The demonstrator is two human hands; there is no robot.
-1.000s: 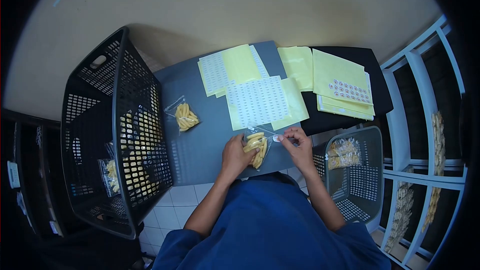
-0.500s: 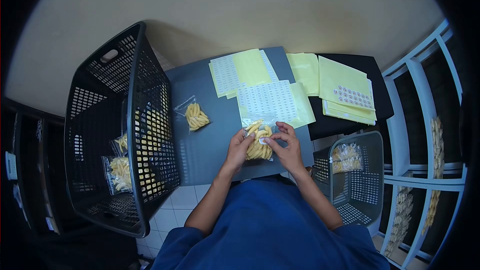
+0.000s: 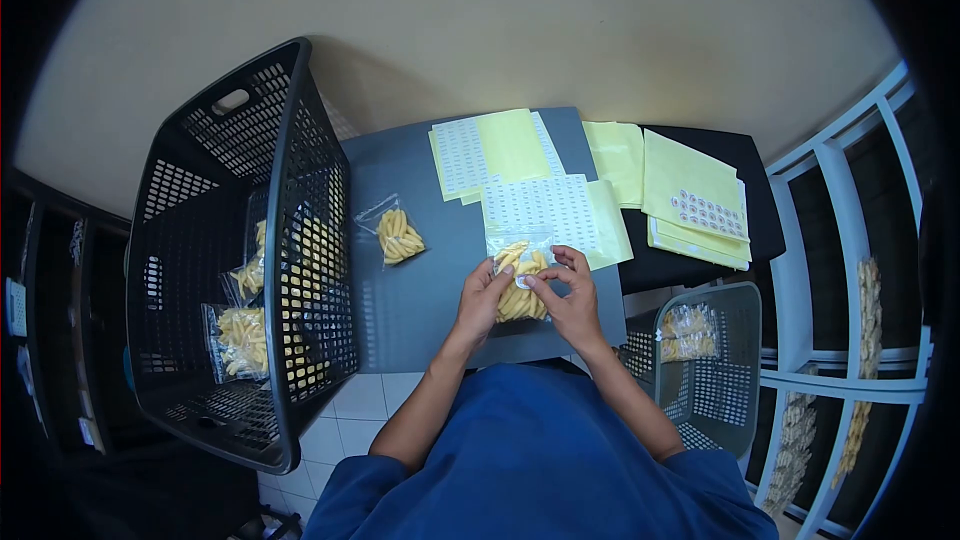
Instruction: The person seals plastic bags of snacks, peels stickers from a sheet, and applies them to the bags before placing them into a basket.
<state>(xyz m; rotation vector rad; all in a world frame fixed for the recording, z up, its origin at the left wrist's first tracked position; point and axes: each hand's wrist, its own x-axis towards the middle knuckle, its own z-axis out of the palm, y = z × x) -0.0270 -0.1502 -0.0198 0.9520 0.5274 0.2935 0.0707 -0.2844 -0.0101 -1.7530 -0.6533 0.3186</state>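
Head view: near the front of the grey table (image 3: 395, 315), a bag of yellow pieces (image 3: 521, 309) is clasped by the curled left hand (image 3: 479, 302), a white sticker (image 3: 522, 282) being held to it by the right hand (image 3: 574, 302), fingertips nearly together.

Dim bluish light, blackened corners, strong fisheye bowing

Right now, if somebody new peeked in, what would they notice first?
Probably the big dark plastic basket with grid-hole walls on the left, with clear bags of yellow pieces inside. Next, the bare left hand and bare right hand in the middle, at a clear plastic bag of yellow, finger-shaped pieces. Then the pale-yellow paper sheets beyond them on the flat grey table.
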